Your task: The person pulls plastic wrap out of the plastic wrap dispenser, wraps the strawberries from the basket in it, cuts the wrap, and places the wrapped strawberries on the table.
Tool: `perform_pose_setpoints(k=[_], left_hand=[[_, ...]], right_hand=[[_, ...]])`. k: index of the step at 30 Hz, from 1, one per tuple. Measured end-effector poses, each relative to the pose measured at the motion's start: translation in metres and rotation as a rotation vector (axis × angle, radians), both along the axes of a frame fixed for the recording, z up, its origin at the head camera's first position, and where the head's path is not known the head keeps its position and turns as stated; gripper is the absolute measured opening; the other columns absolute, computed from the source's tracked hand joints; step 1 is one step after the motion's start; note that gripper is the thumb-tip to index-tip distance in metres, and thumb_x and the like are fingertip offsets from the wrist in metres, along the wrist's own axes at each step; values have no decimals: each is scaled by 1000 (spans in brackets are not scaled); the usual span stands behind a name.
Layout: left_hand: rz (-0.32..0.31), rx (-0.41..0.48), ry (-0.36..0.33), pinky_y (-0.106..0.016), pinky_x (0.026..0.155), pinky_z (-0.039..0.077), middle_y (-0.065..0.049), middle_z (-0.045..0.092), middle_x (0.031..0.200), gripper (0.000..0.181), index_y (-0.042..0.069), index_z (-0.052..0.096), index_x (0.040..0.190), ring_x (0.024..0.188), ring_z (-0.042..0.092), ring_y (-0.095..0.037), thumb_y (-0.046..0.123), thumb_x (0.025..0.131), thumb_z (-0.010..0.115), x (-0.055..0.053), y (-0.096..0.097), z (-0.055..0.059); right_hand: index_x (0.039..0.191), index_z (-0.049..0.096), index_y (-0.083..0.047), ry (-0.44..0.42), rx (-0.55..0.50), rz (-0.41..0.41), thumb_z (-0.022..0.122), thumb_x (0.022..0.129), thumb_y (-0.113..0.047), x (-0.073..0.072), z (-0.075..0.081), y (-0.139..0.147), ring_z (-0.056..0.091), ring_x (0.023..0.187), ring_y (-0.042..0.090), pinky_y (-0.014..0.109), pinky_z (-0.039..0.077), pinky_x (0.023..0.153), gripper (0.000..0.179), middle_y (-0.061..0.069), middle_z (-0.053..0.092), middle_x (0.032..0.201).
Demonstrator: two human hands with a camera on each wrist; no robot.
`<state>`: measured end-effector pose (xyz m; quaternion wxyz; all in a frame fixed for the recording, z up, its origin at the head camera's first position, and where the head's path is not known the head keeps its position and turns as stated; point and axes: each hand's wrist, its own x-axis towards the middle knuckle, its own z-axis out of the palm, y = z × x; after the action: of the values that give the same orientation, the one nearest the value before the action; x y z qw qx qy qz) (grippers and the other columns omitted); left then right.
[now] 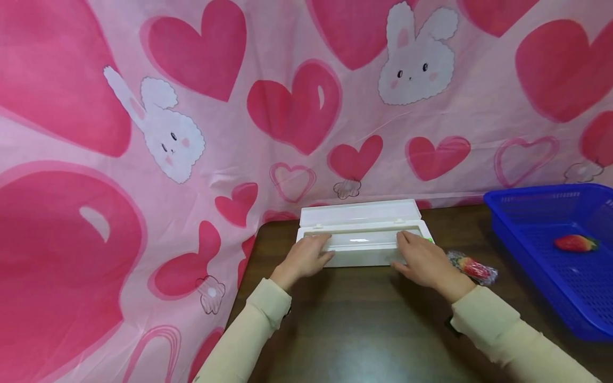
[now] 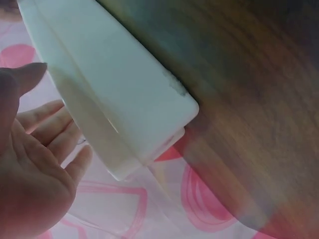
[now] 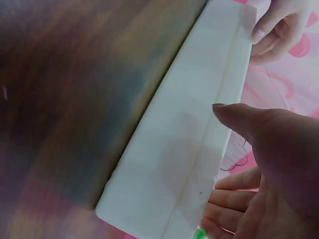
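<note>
A long white box, which looks like a cling film dispenser, lies on the table with its lid raised at the back. Clear film or a shiny roll shows inside. My left hand is at the box's left end, fingers reaching over the front rim. At the right end, my right hand reaches over the rim in the same way. In the left wrist view, the fingers are loosely spread beside the box. The right thumb is extended, apart from the other fingers. Fingertip contact is partly hidden.
A strawberry wrapped in clear film lies right of the box. Farther right stands a blue basket with an unwrapped strawberry in it. A pink heart-patterned cloth hangs behind and left of the brown table.
</note>
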<state>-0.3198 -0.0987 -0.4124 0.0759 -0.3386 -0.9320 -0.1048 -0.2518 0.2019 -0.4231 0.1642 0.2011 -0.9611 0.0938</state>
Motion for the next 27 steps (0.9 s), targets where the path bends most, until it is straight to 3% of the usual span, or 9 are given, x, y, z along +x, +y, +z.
perform_pose_setpoints(k=[2, 7, 11, 14, 17, 21, 27], left_hand=[[1, 3, -21, -46, 93, 53, -9, 71, 117, 37, 6, 63, 130, 105, 67, -28, 30, 102, 61, -3, 1, 1], [4, 8, -33, -46, 90, 53, -10, 72, 110, 32, 6, 64, 130, 101, 68, -28, 23, 103, 59, -10, 1, 2], [0, 4, -13, -47, 88, 54, -11, 73, 109, 29, 5, 65, 128, 100, 69, -30, 16, 101, 60, -16, 2, 3], [-6, 29, -7, -48, 90, 54, -11, 74, 113, 27, 5, 69, 125, 102, 69, -32, 12, 100, 61, -21, 2, 3], [-8, 70, -5, -46, 93, 53, -10, 75, 114, 24, 5, 73, 120, 104, 70, -30, 9, 99, 63, -26, 2, 2], [-10, 142, 4, -41, 93, 54, -9, 76, 104, 16, 4, 79, 107, 100, 70, -25, 6, 96, 68, -34, 1, 0], [-47, 183, 66, -35, 81, 54, -6, 70, 84, 12, 3, 76, 88, 81, 64, -20, 0, 94, 67, -43, 3, -5]], right_hand=[[113, 57, 6, 2, -1, 4, 84, 84, -33, -3, 2, 1, 65, 90, 37, 55, 54, 82, 55, 19, 64, 102], [112, 59, 3, -45, -32, -10, 76, 90, -38, -13, 4, 4, 67, 94, 38, 55, 54, 83, 50, 19, 67, 106], [101, 63, -1, -62, -86, -32, 72, 94, -26, -24, 6, 9, 66, 82, 32, 53, 54, 77, 27, 14, 68, 93], [87, 65, -4, -12, -107, -12, 71, 91, -12, -34, 5, 15, 60, 70, 28, 50, 52, 68, 11, 9, 64, 79], [86, 70, -2, 53, -111, 32, 72, 87, -4, -42, 3, 23, 64, 74, 30, 50, 53, 69, 4, 11, 67, 82], [90, 75, 1, 96, -131, 83, 73, 85, 0, -49, 1, 33, 67, 83, 33, 52, 54, 76, 5, 13, 70, 88], [86, 73, -1, 102, -164, 92, 74, 85, 0, -57, -2, 40, 64, 81, 31, 50, 54, 76, 2, 9, 68, 84]])
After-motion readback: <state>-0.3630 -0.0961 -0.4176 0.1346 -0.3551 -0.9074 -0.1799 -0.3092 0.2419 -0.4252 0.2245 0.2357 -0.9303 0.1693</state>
